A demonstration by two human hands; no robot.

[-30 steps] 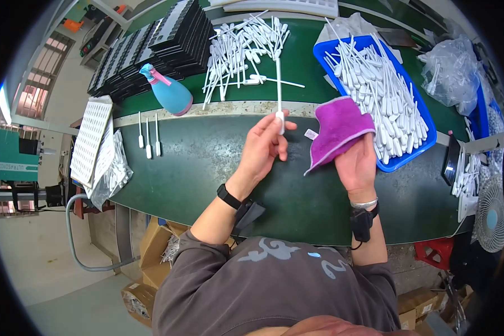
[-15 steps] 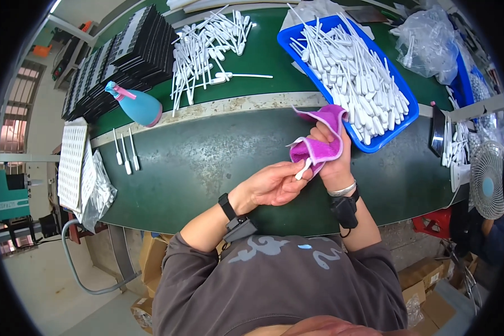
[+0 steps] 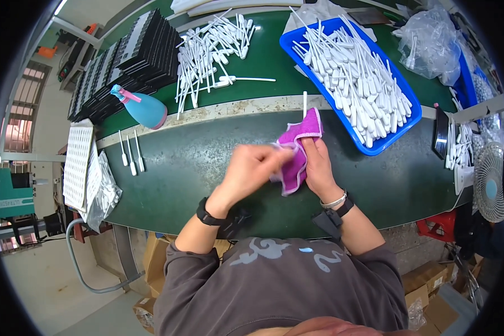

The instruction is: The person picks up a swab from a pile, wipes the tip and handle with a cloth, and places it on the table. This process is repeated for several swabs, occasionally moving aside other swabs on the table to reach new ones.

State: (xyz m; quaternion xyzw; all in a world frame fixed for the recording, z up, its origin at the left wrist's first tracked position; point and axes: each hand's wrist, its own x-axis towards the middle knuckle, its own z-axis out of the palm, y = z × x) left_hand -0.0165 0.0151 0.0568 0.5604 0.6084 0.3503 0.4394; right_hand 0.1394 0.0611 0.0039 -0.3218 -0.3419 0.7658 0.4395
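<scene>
A magenta cloth (image 3: 294, 172) with a pale edge is gripped in my right hand (image 3: 319, 169), over the near part of the green table. From the top of the cloth pokes the thin stem of a white stick-shaped piece (image 3: 305, 101); the rest of it is covered. At the cloth's left edge is my left hand (image 3: 251, 171), its fingers curled and blurred; what they pinch cannot be made out. Several similar white pieces (image 3: 369, 92), each a thick handle with a thin stem, fill a blue basket (image 3: 369, 150) at the right.
Loose white pieces (image 3: 213, 53) lie heaped at the back, beside stacked black trays (image 3: 148, 47). A blue spray bottle (image 3: 144, 110) stands at left, behind three separate white pieces (image 3: 133, 159). Far right are a clear plastic bag (image 3: 431, 45) and a small fan (image 3: 490, 187).
The cloth and my right hand have shifted left. My left hand has moved left and up from the white piece's thick end. A thin stem now shows above the cloth.
</scene>
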